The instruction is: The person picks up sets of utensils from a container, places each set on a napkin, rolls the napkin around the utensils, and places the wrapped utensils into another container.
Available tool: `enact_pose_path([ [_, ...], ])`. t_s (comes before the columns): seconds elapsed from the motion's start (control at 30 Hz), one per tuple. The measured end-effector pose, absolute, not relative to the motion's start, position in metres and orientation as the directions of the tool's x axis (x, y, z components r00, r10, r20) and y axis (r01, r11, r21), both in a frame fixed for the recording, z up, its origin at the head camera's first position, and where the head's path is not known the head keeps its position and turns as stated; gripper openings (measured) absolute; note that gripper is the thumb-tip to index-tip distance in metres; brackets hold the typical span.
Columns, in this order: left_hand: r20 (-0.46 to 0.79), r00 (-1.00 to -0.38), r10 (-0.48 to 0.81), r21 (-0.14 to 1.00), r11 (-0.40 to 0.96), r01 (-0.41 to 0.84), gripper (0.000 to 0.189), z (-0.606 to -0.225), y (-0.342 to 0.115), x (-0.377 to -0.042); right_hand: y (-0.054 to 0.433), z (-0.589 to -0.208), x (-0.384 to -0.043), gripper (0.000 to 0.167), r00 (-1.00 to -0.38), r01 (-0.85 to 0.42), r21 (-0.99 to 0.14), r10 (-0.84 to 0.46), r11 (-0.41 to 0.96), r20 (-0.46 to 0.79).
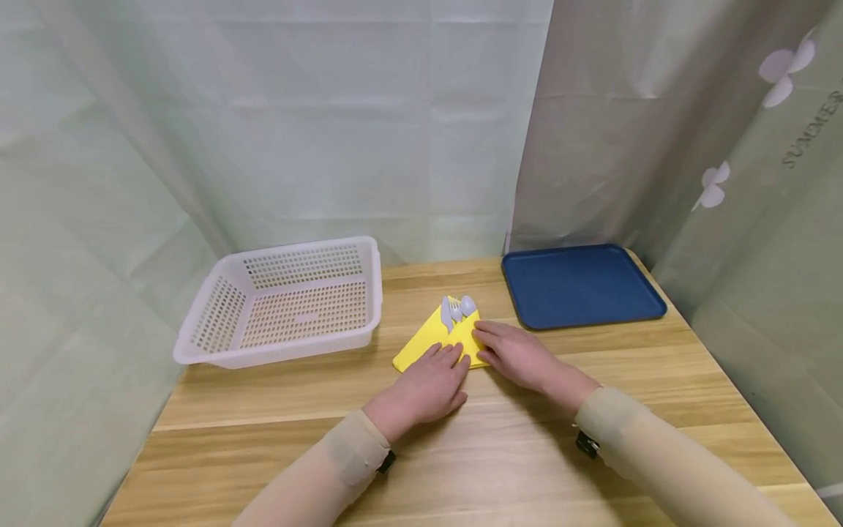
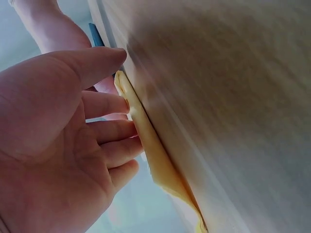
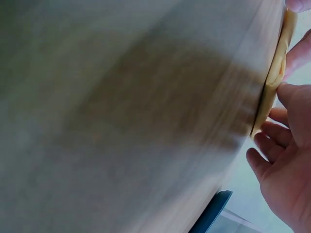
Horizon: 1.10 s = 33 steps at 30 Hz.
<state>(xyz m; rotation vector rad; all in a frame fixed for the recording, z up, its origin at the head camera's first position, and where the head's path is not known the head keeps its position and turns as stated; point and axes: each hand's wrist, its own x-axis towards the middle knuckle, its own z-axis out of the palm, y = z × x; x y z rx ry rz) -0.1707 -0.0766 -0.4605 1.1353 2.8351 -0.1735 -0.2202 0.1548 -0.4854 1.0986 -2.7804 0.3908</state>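
Observation:
A folded yellow napkin (image 1: 418, 345) lies on the table, with a pale grey knife (image 1: 446, 313), fork (image 1: 455, 307) and spoon (image 1: 468, 304) tucked in it. Only their top ends show above the fold. My left hand (image 1: 426, 384) rests its fingertips on the napkin's near middle, fingers extended. From the other side, the fingers of my right hand (image 1: 516, 355) press on its right edge. The left wrist view has the napkin (image 2: 154, 155) edge-on under the left fingertips. In the right wrist view, right fingertips touch the napkin (image 3: 268, 99) along its side.
A white perforated plastic basket (image 1: 377, 293) stands at the back left. At the back right lies a blue tray (image 1: 582, 285). The wooden table (image 1: 487, 461) is bordered by hanging curtains (image 1: 329, 124) behind and on both sides.

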Motion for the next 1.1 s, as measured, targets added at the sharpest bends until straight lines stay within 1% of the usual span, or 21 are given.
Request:
enact_pose_path([
  [0.23,-0.13,-0.725,0.676,-0.07,0.723,0.687,0.064,-0.458,-0.076,-0.171,0.155,-0.484,-0.223,0.057,-0.758,-0.651,-0.211,-0.636,0.729,0.143],
  [0.4,-0.14,-0.724,0.676,-0.057,0.724,0.687,0.065,-0.456,-0.075,-0.171,0.155,-0.481,-0.223,0.058,-0.757,-0.652,-0.202,-0.64,0.731,0.131],
  [0.53,-0.144,-0.72,0.679,-0.049,0.722,0.69,0.065,-0.456,-0.076,-0.171,0.155,-0.48,-0.22,0.054,-0.718,-0.695,-0.154,-0.675,0.702,0.166],
  [0.67,-0.152,-0.719,0.678,-0.033,0.723,0.69,0.065,-0.457,-0.077,-0.172,0.155,-0.481,-0.215,0.044,-0.657,-0.752,-0.126,-0.718,0.647,0.231],
  [0.73,-0.157,-0.718,0.679,-0.022,0.724,0.689,0.064,-0.456,-0.077,-0.172,0.154,-0.481,-0.214,0.04,-0.639,-0.766,-0.119,-0.726,0.632,0.253],
  [0.93,-0.152,-0.715,0.682,-0.013,0.722,0.692,0.062,-0.455,-0.08,-0.176,0.154,-0.485,-0.207,0.035,-0.627,-0.771,-0.077,-0.731,0.632,0.269],
  [1.1,-0.158,-0.718,0.678,0.002,0.727,0.686,0.061,-0.455,-0.083,-0.18,0.156,-0.485,-0.2,0.038,-0.621,-0.776,-0.043,-0.749,0.63,0.23],
])
